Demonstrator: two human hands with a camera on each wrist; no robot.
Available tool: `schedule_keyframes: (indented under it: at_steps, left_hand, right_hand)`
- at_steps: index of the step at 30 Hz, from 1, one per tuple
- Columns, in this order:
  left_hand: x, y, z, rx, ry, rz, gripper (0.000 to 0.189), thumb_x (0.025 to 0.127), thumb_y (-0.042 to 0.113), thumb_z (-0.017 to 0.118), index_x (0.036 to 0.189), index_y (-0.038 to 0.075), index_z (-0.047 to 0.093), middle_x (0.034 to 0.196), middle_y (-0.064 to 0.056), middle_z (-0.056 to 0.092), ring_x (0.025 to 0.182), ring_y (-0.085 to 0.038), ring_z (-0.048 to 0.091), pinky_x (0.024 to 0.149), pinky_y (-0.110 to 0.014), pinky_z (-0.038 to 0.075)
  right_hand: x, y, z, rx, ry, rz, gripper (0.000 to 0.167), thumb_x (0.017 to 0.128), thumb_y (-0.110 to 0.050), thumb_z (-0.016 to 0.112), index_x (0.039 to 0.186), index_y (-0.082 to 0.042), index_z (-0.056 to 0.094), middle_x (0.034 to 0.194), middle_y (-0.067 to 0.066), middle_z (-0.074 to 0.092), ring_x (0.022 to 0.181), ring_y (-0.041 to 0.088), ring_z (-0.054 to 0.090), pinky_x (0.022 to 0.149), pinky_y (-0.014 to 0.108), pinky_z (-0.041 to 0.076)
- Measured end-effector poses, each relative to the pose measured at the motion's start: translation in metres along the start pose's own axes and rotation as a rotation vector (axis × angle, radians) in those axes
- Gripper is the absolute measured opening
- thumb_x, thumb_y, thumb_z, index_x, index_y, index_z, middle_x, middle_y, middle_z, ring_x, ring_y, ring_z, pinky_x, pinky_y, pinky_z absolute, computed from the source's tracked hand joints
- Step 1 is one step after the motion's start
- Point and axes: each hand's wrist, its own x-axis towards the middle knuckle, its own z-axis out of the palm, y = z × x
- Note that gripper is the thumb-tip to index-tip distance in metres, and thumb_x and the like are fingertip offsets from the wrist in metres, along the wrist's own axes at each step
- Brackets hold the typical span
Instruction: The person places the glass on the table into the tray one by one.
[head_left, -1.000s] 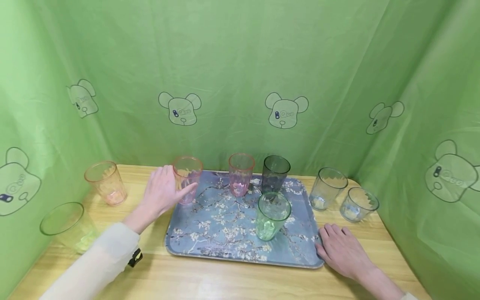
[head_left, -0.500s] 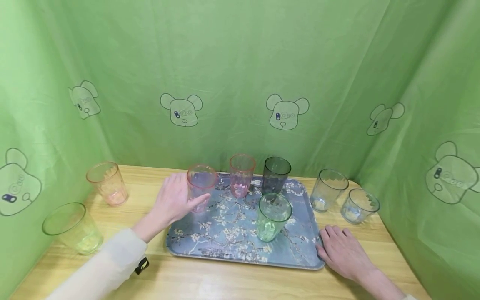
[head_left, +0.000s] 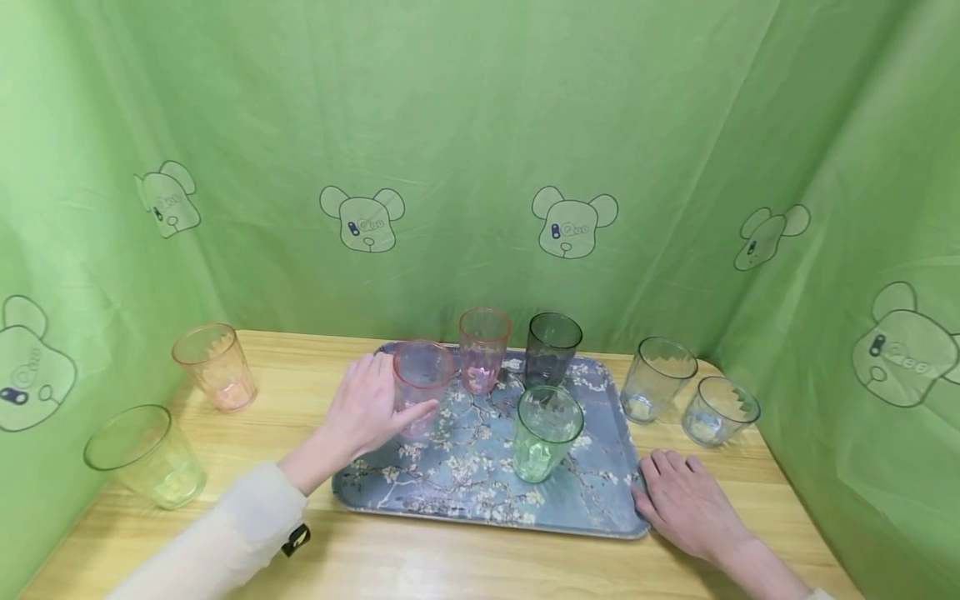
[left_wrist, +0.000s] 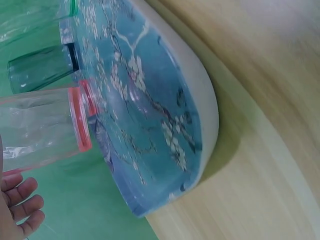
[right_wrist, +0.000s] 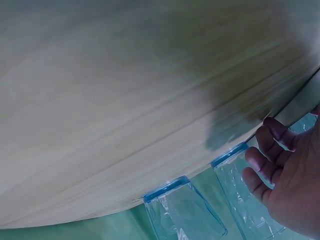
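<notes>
In the head view my left hand point(head_left: 363, 406) grips a clear pink glass point(head_left: 423, 387) from its left side, thumb across the near side. The glass is upright over the left part of a blue blossom-patterned tray point(head_left: 450, 492); whether its base touches the tray, I cannot tell. The left wrist view shows its thick pink base point(left_wrist: 80, 120) and my curved fingers point(left_wrist: 29, 204). Beside the tray's right edge, my right hand point(head_left: 690, 504) lies palm down with relaxed fingers, fingertips at the rim. On the tray stand another pink glass point(head_left: 483, 350), a dark grey glass point(head_left: 552, 354) and a green glass point(head_left: 543, 437).
Left of the tray stand an orange glass point(head_left: 217, 367) and a yellow-green glass point(head_left: 153, 458). To its right are a tall bluish glass point(head_left: 654, 383) and a shorter one point(head_left: 716, 412). A green curtain point(head_left: 465, 125) encloses the wooden table point(head_left: 420, 571) at the back and sides.
My left hand has carried the pink glass rightward and toward me, from the tray's left back corner to further over the tray. My right hand has stayed in place.
</notes>
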Motion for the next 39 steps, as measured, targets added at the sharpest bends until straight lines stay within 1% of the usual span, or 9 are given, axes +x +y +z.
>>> schedule_keyframes:
  at_steps: [6,11,15,21,24,28,33,39]
  left_hand:
    - [-0.002,0.01,0.004,0.039,-0.01,0.032,0.076,0.088,0.075,0.065,0.109,0.002,0.062,0.096,-0.008,0.063,0.089,-0.022,0.055,0.08,-0.036,0.049]
    - [-0.004,0.017,0.009,0.05,-0.029,0.052,0.079,0.09,0.078,0.06,0.11,0.001,0.063,0.099,-0.009,0.064,0.091,-0.021,0.054,0.081,-0.034,0.047]
    - [-0.005,0.025,0.013,0.057,-0.039,0.06,0.081,0.09,0.081,0.057,0.11,0.002,0.063,0.097,-0.007,0.063,0.089,-0.02,0.053,0.08,-0.033,0.047]
    - [-0.007,0.034,0.02,0.035,-0.064,0.057,0.078,0.088,0.079,0.062,0.11,0.005,0.063,0.094,-0.004,0.061,0.085,-0.016,0.049,0.077,-0.029,0.045]
    - [-0.007,0.038,0.023,0.037,-0.061,0.079,0.076,0.087,0.078,0.064,0.109,0.006,0.063,0.093,-0.003,0.061,0.083,-0.015,0.047,0.075,-0.028,0.042]
    - [-0.006,0.043,0.026,0.062,-0.056,0.106,0.075,0.087,0.08,0.063,0.108,0.008,0.063,0.094,-0.002,0.062,0.085,-0.016,0.049,0.076,-0.027,0.042]
    - [-0.005,0.048,0.026,0.093,-0.073,0.105,0.076,0.088,0.08,0.062,0.109,0.007,0.062,0.095,-0.003,0.062,0.086,-0.016,0.05,0.076,-0.027,0.043]
    - [-0.005,0.05,0.03,0.084,-0.054,0.1,0.075,0.087,0.08,0.063,0.108,0.007,0.061,0.093,-0.003,0.06,0.084,-0.016,0.049,0.075,-0.028,0.042]
  right_hand:
    - [-0.001,0.0,0.0,0.006,-0.009,0.01,0.027,0.092,-0.036,0.069,0.095,-0.013,0.057,0.084,0.001,0.049,0.08,0.019,0.049,0.068,0.036,0.038]
    - [-0.001,-0.001,0.0,0.01,-0.03,0.021,0.027,0.093,-0.037,0.069,0.095,-0.013,0.057,0.084,0.001,0.049,0.081,0.019,0.049,0.069,0.036,0.038]
    - [-0.001,-0.002,0.0,0.012,-0.036,0.025,0.027,0.093,-0.036,0.069,0.095,-0.013,0.057,0.084,0.001,0.049,0.081,0.02,0.049,0.069,0.036,0.038]
    - [-0.001,-0.001,0.0,0.004,-0.026,0.017,0.027,0.093,-0.037,0.069,0.095,-0.013,0.057,0.084,0.0,0.048,0.08,0.019,0.048,0.069,0.036,0.037]
    - [-0.001,-0.001,0.0,0.002,-0.022,0.014,0.027,0.093,-0.036,0.069,0.094,-0.013,0.057,0.083,0.0,0.048,0.08,0.019,0.048,0.069,0.036,0.037]
    - [-0.001,-0.001,-0.001,0.002,-0.021,0.013,0.027,0.093,-0.036,0.069,0.094,-0.013,0.056,0.083,0.0,0.048,0.079,0.019,0.048,0.068,0.035,0.037]
    - [-0.001,-0.001,-0.001,0.004,-0.023,0.016,0.027,0.093,-0.036,0.07,0.094,-0.013,0.056,0.083,0.0,0.048,0.08,0.018,0.048,0.069,0.036,0.037]
    - [-0.001,-0.001,0.0,0.007,-0.029,0.02,0.026,0.093,-0.036,0.069,0.095,-0.013,0.057,0.084,0.001,0.049,0.081,0.019,0.049,0.07,0.037,0.039]
